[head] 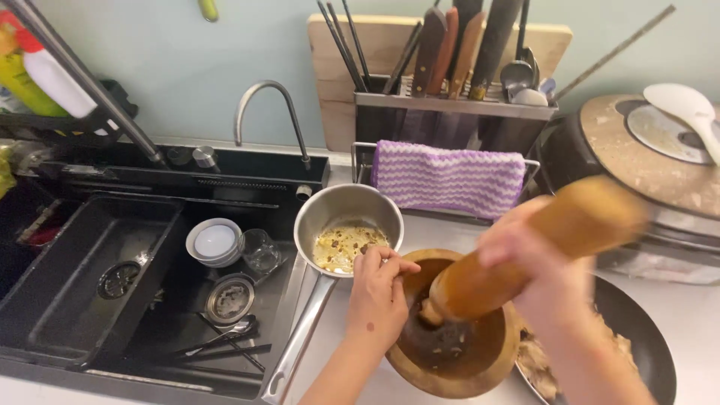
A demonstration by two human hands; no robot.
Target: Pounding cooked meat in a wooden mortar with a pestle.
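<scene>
A wooden mortar (480,367) sits on the white counter near the front, with dark ground bits inside. My right hand (536,277) grips a thick wooden pestle (517,255), tilted, its lower end down in the bowl; both are motion-blurred. My left hand (379,292) rests on the mortar's left rim, fingers curled over the edge, right beside a small steel saucepan (349,206) holding a yellowish mixture with brown bits.
A black sink (90,300) at left holds a white bowl (215,241), a glass, a strainer and cutlery. A dark pan of food (645,345) lies at right. Behind stand a knife rack, purple striped cloth (448,178), faucet and a rice cooker with white spoon.
</scene>
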